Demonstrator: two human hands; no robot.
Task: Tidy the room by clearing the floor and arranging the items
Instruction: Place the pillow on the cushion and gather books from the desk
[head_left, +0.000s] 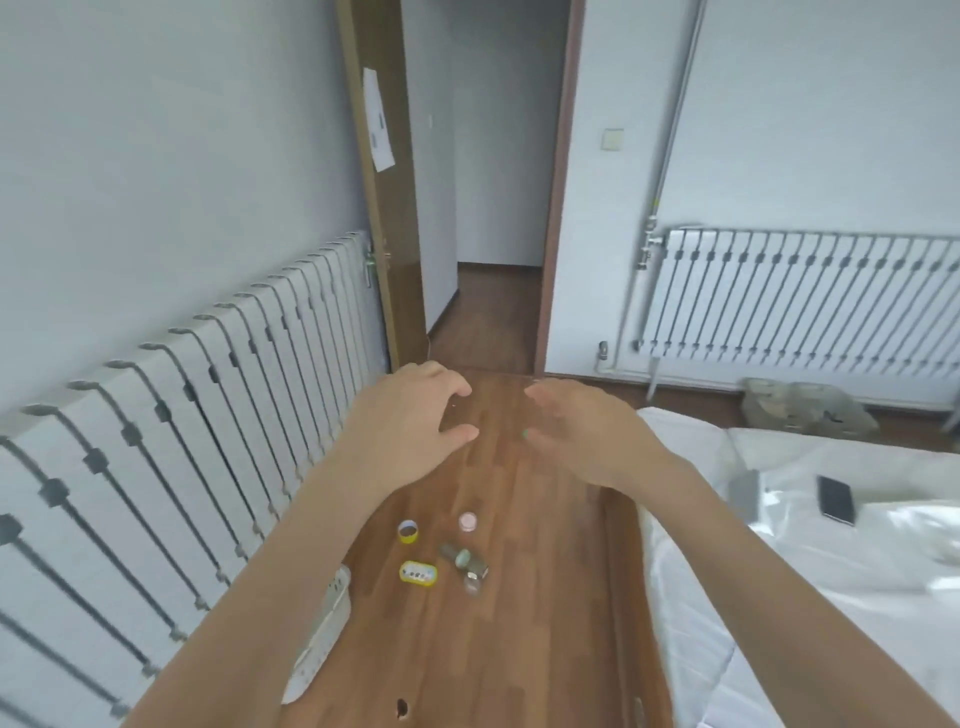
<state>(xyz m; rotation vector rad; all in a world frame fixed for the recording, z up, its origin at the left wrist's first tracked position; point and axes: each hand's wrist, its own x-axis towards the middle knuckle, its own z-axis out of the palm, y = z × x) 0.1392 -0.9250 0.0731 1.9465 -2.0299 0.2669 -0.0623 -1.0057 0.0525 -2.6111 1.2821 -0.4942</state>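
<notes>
Both hands out in front, nothing held: left hand (415, 415) loosely curled with thumb apart from fingers, right hand (576, 431) spread wide, palm toward the left; a greenish speck by its thumb is too blurred to name. The clutter lies on the wooden floor (498, 649) well below and nearer than the hands: a round yellow lid (409, 531), a yellow oval tin (418, 573), a small pink jar (468, 521), and a knot of small greenish bottles (464, 562), touching one another. Risks, as I judge them: the pieces are small and round, so a hurried grab could send one rolling under the bed (831, 571) on the right or against the long radiator (182, 441) on the left; scooping several at once invites drops. A white power strip (322, 639) sits near the left radiator, close to the pile. Phone (836, 499) on the bed cover. Far: open door (384, 208), hallway, second radiator (800, 301), crumpled bag (805, 410) below it.
</notes>
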